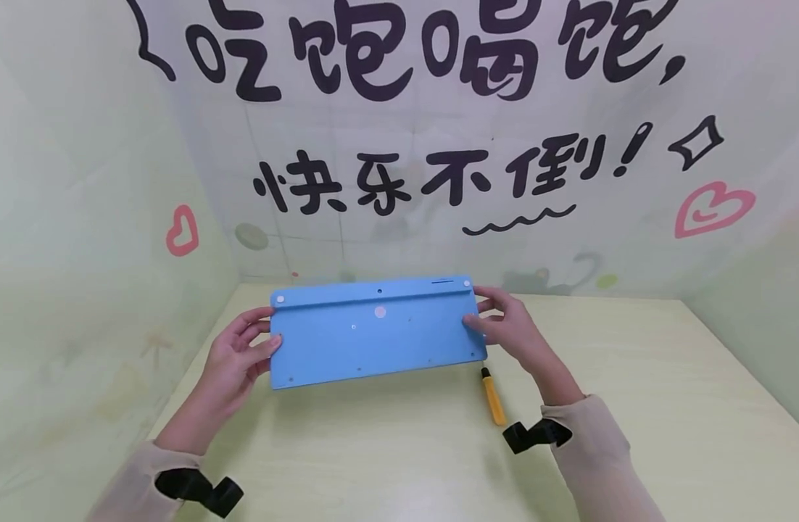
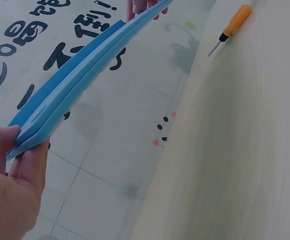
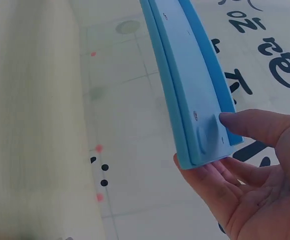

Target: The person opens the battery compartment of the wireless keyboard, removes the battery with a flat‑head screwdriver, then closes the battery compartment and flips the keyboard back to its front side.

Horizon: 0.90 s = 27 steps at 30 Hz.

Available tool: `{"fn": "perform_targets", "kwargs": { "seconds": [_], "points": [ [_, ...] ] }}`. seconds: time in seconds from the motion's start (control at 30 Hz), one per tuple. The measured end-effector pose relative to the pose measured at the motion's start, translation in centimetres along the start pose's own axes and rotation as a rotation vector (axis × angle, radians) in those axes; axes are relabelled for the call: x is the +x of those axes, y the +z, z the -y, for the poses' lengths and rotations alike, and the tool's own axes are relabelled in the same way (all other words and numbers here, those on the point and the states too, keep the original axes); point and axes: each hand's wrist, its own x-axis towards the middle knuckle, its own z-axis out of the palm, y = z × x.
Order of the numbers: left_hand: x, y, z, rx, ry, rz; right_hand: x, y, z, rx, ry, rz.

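Note:
A light blue keyboard [image 1: 373, 337] is held up above the table, its underside facing the head camera. That underside has a raised strip along the top, small screw holes and pale round pads. My left hand [image 1: 236, 351] grips the left end, thumb on the underside and fingers behind. At the other end my right hand [image 1: 509, 325] holds it the same way, which the right wrist view shows with the thumb on the keyboard [image 3: 199, 95]. Below the keyboard's right corner lies a screwdriver [image 1: 494, 399] with an orange handle and black collar; its metal shaft shows in the left wrist view.
The pale wooden table [image 1: 634, 406] spreads under both hands. Behind it stands a light fabric backdrop [image 1: 399, 246] with black lettering and pink hearts, and similar panels close off the left and right sides. A black strap mount sits on each sleeve.

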Motion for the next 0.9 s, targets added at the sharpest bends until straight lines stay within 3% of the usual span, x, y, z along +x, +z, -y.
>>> {"fn": "perform_targets", "kwargs": {
  "seconds": [0.4, 0.53, 0.63, 0.9],
  "points": [
    [0.9, -1.4, 0.8, 0.118, -0.106, -0.033, 0.6, 1.6, -2.2, 0.003, 0.115, 0.065],
    [1.3, -2.1, 1.5, 0.145, -0.151, -0.022, 0.6, 2.4, -3.0, -0.004, 0.152, 0.059],
    [1.7, -2.7, 2.1, 0.217, -0.179, -0.004, 0.5, 3.0, -3.6, -0.013, 0.173, 0.05],
    [2.6, -4.0, 3.5, 0.325, -0.218, 0.029, 0.2, 4.3, -4.8, 0.002, 0.203, 0.016]
  ]
}}
